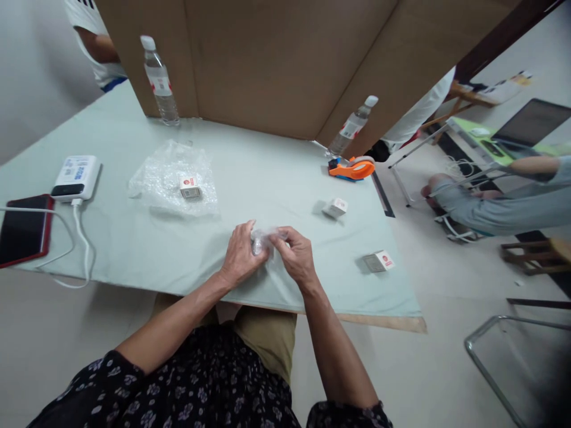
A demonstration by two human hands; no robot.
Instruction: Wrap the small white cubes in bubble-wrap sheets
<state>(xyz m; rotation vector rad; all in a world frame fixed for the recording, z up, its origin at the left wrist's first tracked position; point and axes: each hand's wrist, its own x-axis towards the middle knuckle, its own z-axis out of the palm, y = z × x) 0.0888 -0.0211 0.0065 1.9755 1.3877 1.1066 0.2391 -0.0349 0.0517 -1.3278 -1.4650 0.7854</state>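
Observation:
Near the front edge of the table, a small bundle of clear bubble wrap (259,242) is between my hands. My left hand (243,252) is wrapped round its left side. With fingers pinched, my right hand (292,252) grips the plastic at the right. What lies inside the bundle I cannot make out. Ahead and to the left, a small printed box (190,186) rests on a flat sheet of bubble wrap (156,187). To the right of my hands are two more small boxes, a pale one (336,207) and one with a red mark (379,261).
An orange tape dispenser (354,169) lies at the right, beside a tilted water bottle (354,126). Another bottle (161,86) stands at the back left by a cardboard screen (267,65). A white power bank (77,177) with a cable and a phone (27,229) are at the far left.

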